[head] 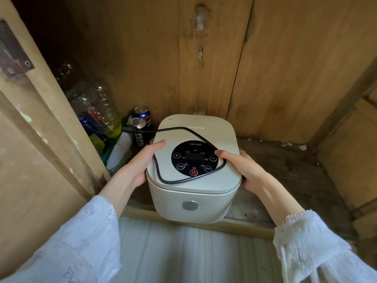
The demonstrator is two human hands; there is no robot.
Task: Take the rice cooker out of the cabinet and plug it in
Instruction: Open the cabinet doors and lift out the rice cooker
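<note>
Two bare hands in view, the left hand (140,163) and the right hand (247,170). Both arms wear loose white sleeves, wide at the cuff, with faint embroidered patterns. The right sleeve (310,246) ends in a lace trim; the left sleeve (81,237) shows tone-on-tone stitching.

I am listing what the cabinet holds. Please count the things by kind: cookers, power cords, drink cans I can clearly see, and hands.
Rice cooker: 1
Power cord, looped on the lid: 1
Drink cans, blue and black: 2
Hands on the cooker, left hand and right hand: 2
Total: 6
The clear plastic bottles overlap too much to count.
</note>
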